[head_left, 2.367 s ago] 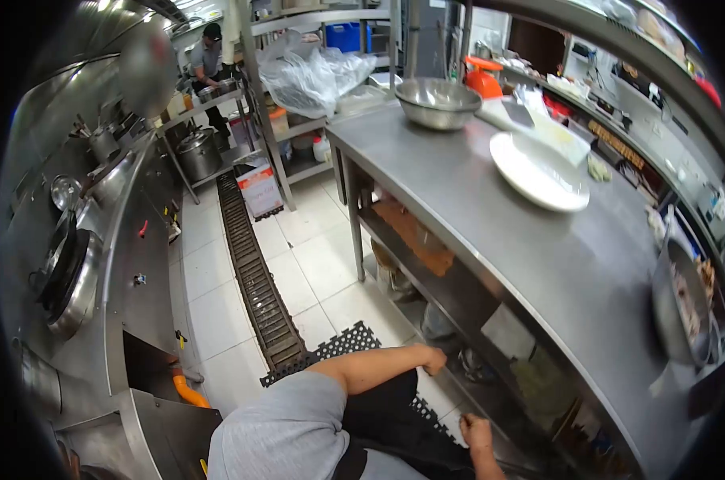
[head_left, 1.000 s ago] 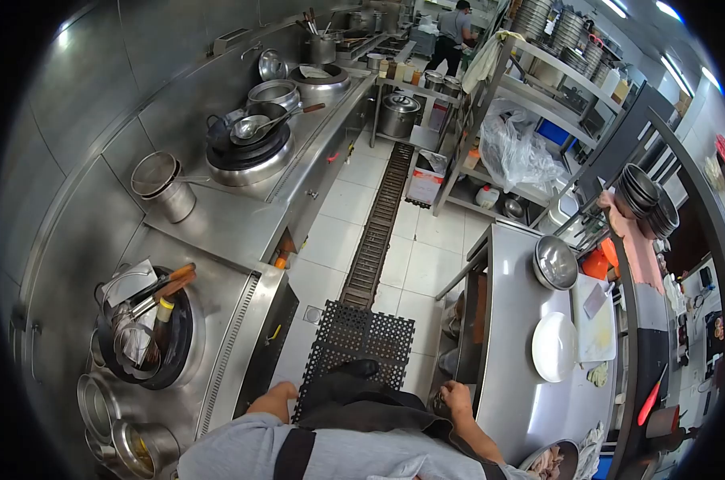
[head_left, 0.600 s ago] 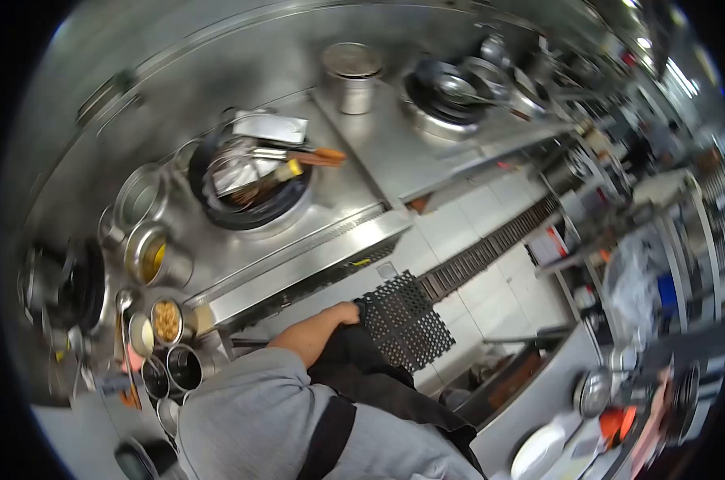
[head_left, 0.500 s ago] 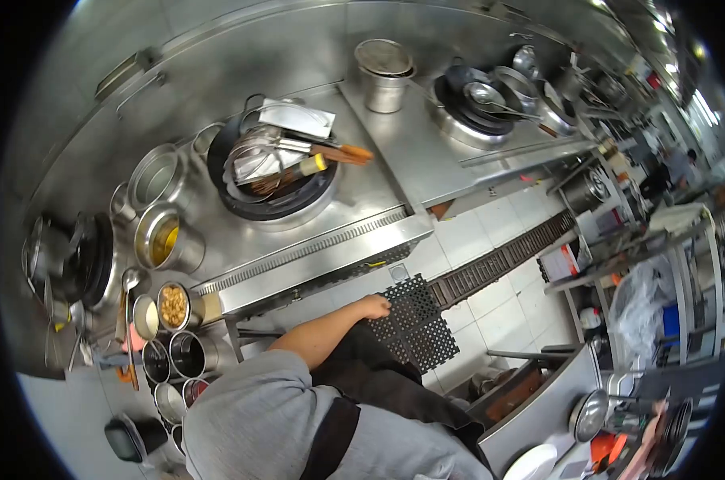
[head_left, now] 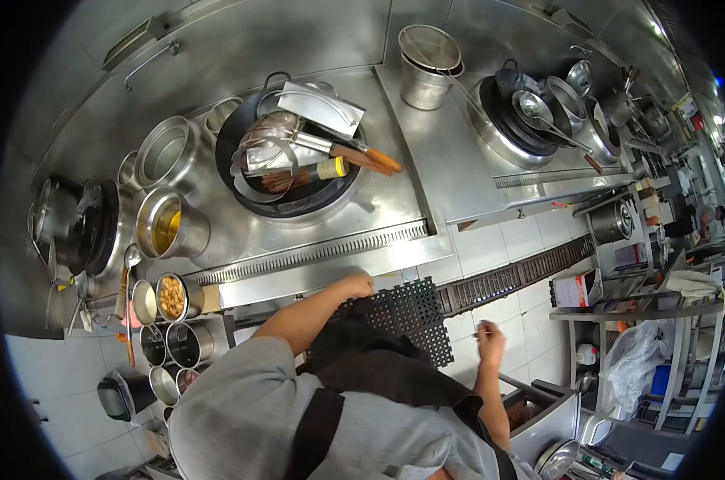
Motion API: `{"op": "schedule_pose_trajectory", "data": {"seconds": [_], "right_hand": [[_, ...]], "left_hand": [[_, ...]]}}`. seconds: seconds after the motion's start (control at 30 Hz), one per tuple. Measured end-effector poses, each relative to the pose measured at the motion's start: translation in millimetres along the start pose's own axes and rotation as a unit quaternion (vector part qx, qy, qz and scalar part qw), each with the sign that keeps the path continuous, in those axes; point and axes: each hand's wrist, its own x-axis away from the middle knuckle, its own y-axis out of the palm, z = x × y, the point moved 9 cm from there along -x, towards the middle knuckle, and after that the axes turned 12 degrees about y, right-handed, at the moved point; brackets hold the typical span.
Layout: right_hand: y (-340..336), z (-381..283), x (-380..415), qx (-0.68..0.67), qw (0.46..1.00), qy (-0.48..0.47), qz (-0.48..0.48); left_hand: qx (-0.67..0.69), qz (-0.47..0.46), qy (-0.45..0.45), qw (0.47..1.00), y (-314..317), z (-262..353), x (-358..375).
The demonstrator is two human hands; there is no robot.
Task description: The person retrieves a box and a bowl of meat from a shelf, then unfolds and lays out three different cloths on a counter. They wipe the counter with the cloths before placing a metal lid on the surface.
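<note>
My left hand (head_left: 357,285) rests curled and empty at the wok station's front edge (head_left: 314,272). My right hand (head_left: 489,334) hangs loosely open, holding nothing, above the black floor mat (head_left: 410,308)

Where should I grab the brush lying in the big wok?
Take the brush by its yellow-banded handle end, coming from the wok's right side. That end points right, toward the rim, while the bristles lie under the wire skimmer. The left hand is nearest.

Grey T-shirt, black apron straps
</note>
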Motion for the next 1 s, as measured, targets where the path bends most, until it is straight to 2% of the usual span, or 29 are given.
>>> {"op": "schedule_pose_trajectory", "data": {"seconds": [0.07, 0.1, 0.13, 0.17, 0.23, 0.3, 0.37, 0.4, 0.43, 0.47, 0.5, 0.53, 0.57, 0.63, 0.67, 0.7, 0.73, 0.77, 0.8, 0.87, 0.9, 0.93, 1.0], "right_hand": [[44.5, 0.5, 17.9, 0.054, 0.996, -0.033, -0.061], [65.4, 13.3, 29.0, 0.076, 0.992, -0.03, -0.094], [75.1, 18.6, 45.6, 0.127, 0.982, -0.023, -0.136], [82.6, 31.7, 56.7, 0.179, 0.969, -0.068, -0.154], [75.8, 79.2, 61.4, 0.21, 0.96, -0.02, -0.186], [36.7, 122.7, 53.6, 0.198, 0.972, 0.063, -0.112], [6.9, 202.7, 40.3, 0.095, 0.959, 0.252, -0.092], [-9.1, 234.6, 33.9, 0.115, 0.96, 0.243, -0.071], [-23.0, 255.9, 27.1, 0.135, 0.962, 0.234, -0.048], [-46.6, 243.8, 25.7, 0.19, 0.963, 0.191, -0.02], [-66.9, 232.5, 22.8, 0.24, 0.958, 0.154, 0.009], [-76.9, 237.1, 17.3, 0.225, 0.963, 0.15, 0.02], [-90.0, 243.3, 14.5, 0.208, 0.965, 0.154, 0.036], [-108.0, 242.1, 17.8, 0.18, 0.971, 0.151, 0.047], [-125.0, 232.5, 29.9, 0.12, 0.972, 0.178, 0.095], [-131.1, 233.8, 40.8, 0.105, 0.966, 0.221, 0.085], [-135.5, 232.3, 55.7, 0.08, 0.965, 0.225, 0.106], [-129.9, 245.7, 72.7, 0.051, 0.956, 0.268, 0.104], [-125.1, 248.9, 91.4, 0.05, 0.95, 0.287, 0.11], [-102.5, 264.6, 135.5, 0.055, 0.938, 0.318, 0.124], [-86.1, 274.8, 159.5, 0.058, 0.93, 0.337, 0.134], [-81.1, 284.0, 180.7, 0.043, 0.917, 0.362, 0.164], [-33.5, 298.8, 246.9, 0.009, 0.876, 0.459, 0.145]], "left_hand": [[-0.031, 0.099, 0.063, 0.993, -37.1, -5.2, -6.4], [-0.041, 0.088, 0.07, 0.993, -43.9, -4.8, -8.1], [-0.029, 0.118, 0.07, 0.99, -52.2, -4.1, -4.5], [-0.013, 0.15, 0.067, 0.986, -54.5, -6.5, 0.4], [0.023, 0.12, 0.038, 0.992, -42.1, -12.2, 8.0], [0.043, 0.025, -0.055, 0.997, -9.5, -16.9, 16.4], [-0.026, -0.066, -0.069, 0.995, 25.5, -2.2, 25.4], [-0.028, -0.071, -0.07, 0.995, 76.2, -67.7, -0.5], [-0.21, -0.182, 0.002, 0.961, 126.0, -112.1, -28.4], [-0.217, -0.185, 0.003, 0.958, 135.4, -79.8, -8.7], [-0.209, -0.199, -0.063, 0.955, 134.6, -61.2, 12.2], [-0.207, -0.218, -0.124, 0.945, 114.9, -25.2, 22.8], [-0.231, -0.24, -0.113, 0.936, 122.4, -28.2, 12.5], [-0.214, -0.247, 0.033, 0.944, 151.6, -29.6, -22.4], [-0.119, -0.199, -0.027, 0.972, 133.1, -2.7, -26.3], [-0.151, -0.234, -0.003, 0.961, 129.8, 16.3, -39.5], [-0.148, -0.191, -0.01, 0.97, 114.0, 21.2, -56.7], [-0.14, -0.144, -0.014, 0.98, 98.4, 34.0, -81.6], [-0.164, -0.167, 0.015, 0.972, 94.3, 60.5, -101.3], [-0.108, -0.132, -0.074, 0.983, 64.4, 89.0, -126.4], [-0.132, -0.151, -0.048, 0.978, 60.6, 108.6, -146.3], [-0.084, -0.132, -0.044, 0.987, 57.8, 125.0, -170.3], [-0.045, -0.143, -0.031, 0.988, 63.6, 142.4, -221.9]]}}
